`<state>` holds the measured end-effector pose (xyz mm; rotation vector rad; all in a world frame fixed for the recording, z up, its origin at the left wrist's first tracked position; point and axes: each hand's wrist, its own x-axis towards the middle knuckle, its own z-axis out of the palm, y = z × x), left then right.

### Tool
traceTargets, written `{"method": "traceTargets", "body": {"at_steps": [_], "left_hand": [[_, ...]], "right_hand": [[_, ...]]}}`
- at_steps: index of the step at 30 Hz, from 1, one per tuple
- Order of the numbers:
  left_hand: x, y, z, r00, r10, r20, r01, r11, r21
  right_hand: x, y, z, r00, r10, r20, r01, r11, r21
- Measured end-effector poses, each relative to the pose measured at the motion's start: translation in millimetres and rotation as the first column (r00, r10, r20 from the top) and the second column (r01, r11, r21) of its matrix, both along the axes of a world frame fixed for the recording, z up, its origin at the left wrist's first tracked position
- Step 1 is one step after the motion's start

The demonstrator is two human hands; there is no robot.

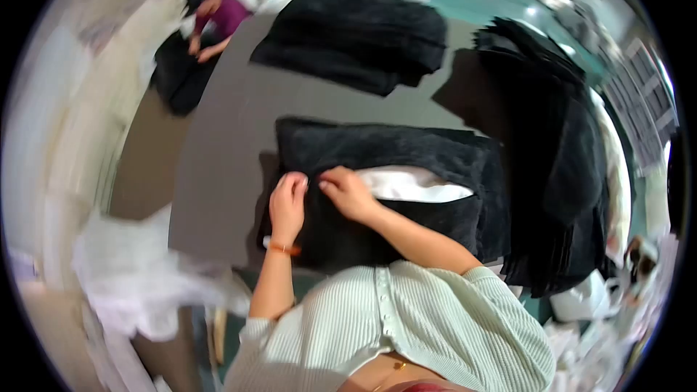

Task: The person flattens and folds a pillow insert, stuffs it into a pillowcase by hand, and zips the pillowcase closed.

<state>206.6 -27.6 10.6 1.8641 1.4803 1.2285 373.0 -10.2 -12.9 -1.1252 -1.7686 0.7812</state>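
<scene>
In front of me on the grey table lies a black plush cushion cover [377,147] with a long slit in its upper side. White filling or an inner cushion [421,184] shows through the slit. My left hand [288,207] pinches the black fabric just beyond the slit's left end, fingertips together. Close beside it, my right hand [350,193] grips the slit's edge at that same end, partly covering the white. Whether a zipper or a thread is between the fingers is too small to tell.
Folded black covers [356,33] lie at the table's [225,138] far side. A tall stack of black fabric pieces [552,152] rises at the right edge. A co-worker [221,18] handles black fabric [178,76] beyond the left edge. White bags [152,268] crowd the lower left.
</scene>
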Motion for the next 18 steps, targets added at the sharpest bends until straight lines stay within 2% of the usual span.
{"method": "traceTargets", "body": {"at_steps": [1,2,3,5,7,8,9,11,13,15,16,17,18], "left_hand": [[8.0,-1.1,9.2,0.998,0.003,-0.066,0.000,0.999,0.048],[9.4,-1.2,6.8,0.993,-0.006,-0.116,0.016,0.997,0.079],[10.9,-2.2,9.6,0.988,0.003,-0.152,0.005,0.999,0.050],[10.4,-5.0,7.4,0.975,0.012,-0.223,0.015,0.993,0.118],[10.0,-8.7,11.7,0.982,0.009,-0.190,-0.005,1.000,0.021],[2.8,-1.9,-1.1,0.979,-0.005,-0.204,0.017,0.998,0.057],[2.4,-0.7,1.2,0.976,-0.017,-0.219,0.032,0.997,0.065],[5.3,-3.0,1.8,0.993,-0.055,-0.105,0.055,0.998,0.000],[0.6,-1.1,-5.3,0.991,-0.083,-0.100,0.081,0.997,-0.019],[-6.1,3.7,-11.5,0.992,-0.112,-0.065,0.109,0.993,-0.044],[-9.5,5.8,-13.0,0.983,-0.153,-0.099,0.154,0.988,-0.005],[-10.8,7.1,-15.3,0.983,-0.156,-0.102,0.156,0.988,-0.004],[-9.9,7.9,-14.8,0.982,-0.149,-0.115,0.157,0.985,0.065]], "right_hand": [[-3.3,2.0,0.3,0.991,-0.074,-0.113,0.063,0.994,-0.092],[-4.9,2.4,3.6,0.990,-0.100,-0.102,0.081,0.981,-0.175],[-7.9,8.1,-2.9,0.995,-0.088,-0.038,0.085,0.994,-0.070],[-13.6,5.4,6.2,0.993,-0.113,0.043,0.117,0.990,-0.080],[-14.9,4.6,14.8,0.991,-0.092,0.093,0.108,0.978,-0.178],[-17.0,8.0,13.5,0.984,-0.077,0.160,0.105,0.979,-0.172],[-18.1,10.8,14.8,0.985,-0.092,0.144,0.116,0.979,-0.165],[-18.6,15.3,16.0,0.968,-0.045,0.247,0.097,0.974,-0.204],[-21.2,12.1,25.1,0.961,-0.051,0.271,0.110,0.971,-0.210],[-28.5,10.2,26.7,0.898,-0.107,0.426,0.167,0.980,-0.105],[-32.5,8.6,22.4,0.899,-0.111,0.424,0.170,0.980,-0.103],[-36.6,6.9,15.1,0.869,-0.153,0.470,0.165,0.986,0.017],[-38.1,6.9,10.8,0.837,-0.202,0.509,0.152,0.979,0.138]]}}
